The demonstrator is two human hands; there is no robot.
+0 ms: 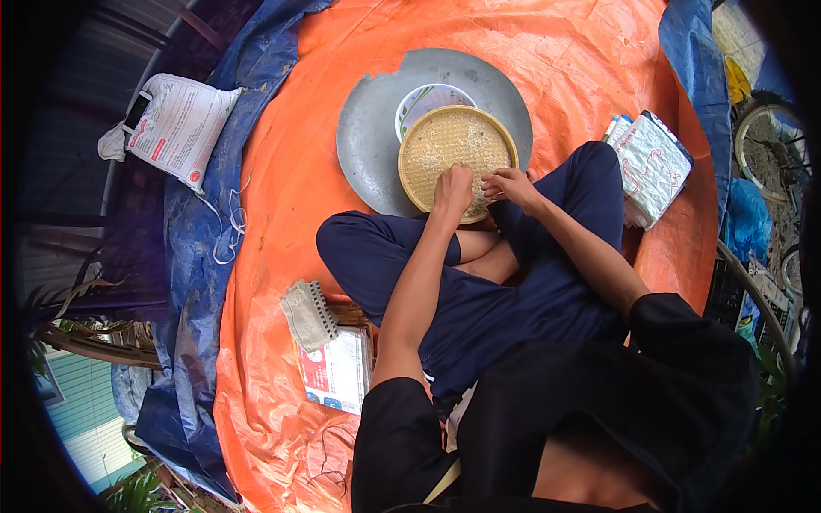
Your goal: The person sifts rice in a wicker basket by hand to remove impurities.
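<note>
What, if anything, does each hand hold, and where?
Left hand rests on grains in the woven tray; right hand touches its near rim. Whether either holds anything cannot be told.

print on sacks (184, 124), too small to read

An outdoor yard of a home: an orange tarp (282, 171) over a blue tarp (192, 282) covers the ground, plants (137, 492) grow at the edge, bicycle wheels (765, 141) stand nearby, and sacks (180, 124) lie about.
</note>
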